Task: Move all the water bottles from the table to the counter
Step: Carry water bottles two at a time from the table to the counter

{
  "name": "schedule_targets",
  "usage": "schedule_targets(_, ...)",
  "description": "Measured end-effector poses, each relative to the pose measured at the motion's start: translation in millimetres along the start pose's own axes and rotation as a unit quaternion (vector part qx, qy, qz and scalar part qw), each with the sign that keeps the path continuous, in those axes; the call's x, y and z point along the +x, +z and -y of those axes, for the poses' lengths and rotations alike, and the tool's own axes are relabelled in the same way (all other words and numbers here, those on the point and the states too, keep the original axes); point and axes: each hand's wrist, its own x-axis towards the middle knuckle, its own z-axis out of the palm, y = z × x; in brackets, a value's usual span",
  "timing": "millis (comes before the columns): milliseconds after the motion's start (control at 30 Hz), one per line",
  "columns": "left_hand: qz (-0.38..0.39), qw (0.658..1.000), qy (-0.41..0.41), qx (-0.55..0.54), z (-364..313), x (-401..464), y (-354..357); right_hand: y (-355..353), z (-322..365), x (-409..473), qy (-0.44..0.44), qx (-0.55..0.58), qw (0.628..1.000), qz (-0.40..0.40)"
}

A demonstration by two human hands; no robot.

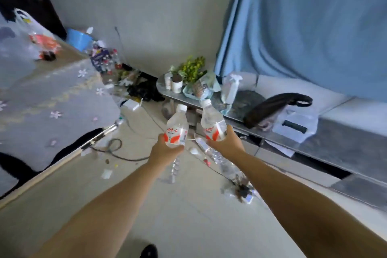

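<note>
I hold two clear water bottles with white caps and red-and-white labels out in front of me above the floor. My left hand (165, 151) grips the left bottle (177, 125) from below. My right hand (227, 142) grips the right bottle (212, 123), which tilts slightly left. The table (52, 98), covered by a grey cloth with flower patterns, is on my left. The low grey counter (345, 142) runs along the right under a blue curtain. Both bottles are between the table and the counter.
On the counter stand a plant (191, 68), a cup (177, 85), a spray bottle (231, 90), a black bag (276, 109) and a white box (295, 125). Empty bottles (219, 159), a cable (117, 151) and scraps litter the floor. Bags (44, 42) sit on the table's far end.
</note>
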Motion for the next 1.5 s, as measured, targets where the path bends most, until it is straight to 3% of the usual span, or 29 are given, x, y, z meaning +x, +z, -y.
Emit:
schedule_targets(267, 0.188, 0.976, 0.083, 0.075, -102, -4, 193, -158, -123, -21, 0.117, 0.062, 0.977, -0.165)
schedule_targets(367, 0.226, 0.961, 0.122, 0.099, -131, -12, 251, -202, -160, -29, 0.161, 0.067, 0.962, -0.212)
schedule_targets(733, 0.393, 0.879, 0.212, 0.169, -249, -31, 464, -358, -277, -11, 0.245, 0.144, 0.888, -0.362)
schedule_targets(1000, 0.443, 0.85, 0.211, 0.194, -299, -76, 625, -459, -371, -37, 0.268, 0.179, 0.845, -0.427)
schedule_targets(1200, 0.456, 0.841, 0.217, 0.194, -328, -131, 744, -557, -459, -46, 0.284, 0.165, 0.847, -0.417)
schedule_targets(1500, 0.45, 0.87, 0.15, 0.134, -369, -184, 919, -726, -564, -53, 0.282, 0.174, 0.844, -0.422)
